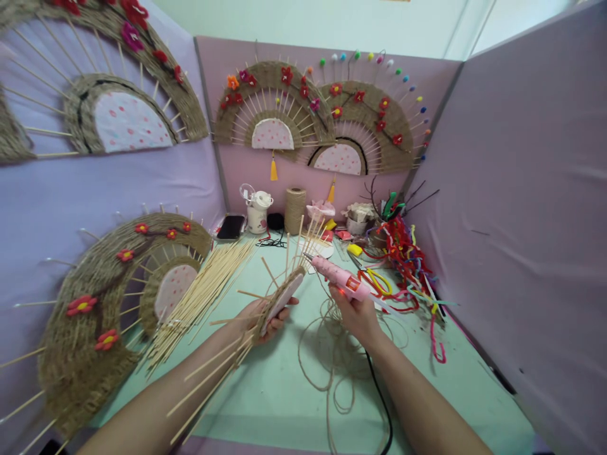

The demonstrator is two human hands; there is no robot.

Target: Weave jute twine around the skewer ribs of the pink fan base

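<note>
The fingers of the left hand (279, 320) are gripping the half-round fan piece (286, 296), its thin ribs (269, 270) spreading out above and back past those fingers. The fingers of the right hand (356, 316) are wrapping round the handle of the pink glue gun (348, 280); whether they are squeezing the trigger is impossible to tell. The nozzle is pointing at the ribs just above the left fingers, though contact is unclear. Loose twine (334, 314) is lying below the right fingers on the tabletop (279, 404), and a black cord (378, 387) is trailing beneath them. Working well probably means steadying the piece, laying small beads close to the bound edge, keeping the left fingertips clear of the hot tip, and preventing the twine from snagging the cord.
</note>
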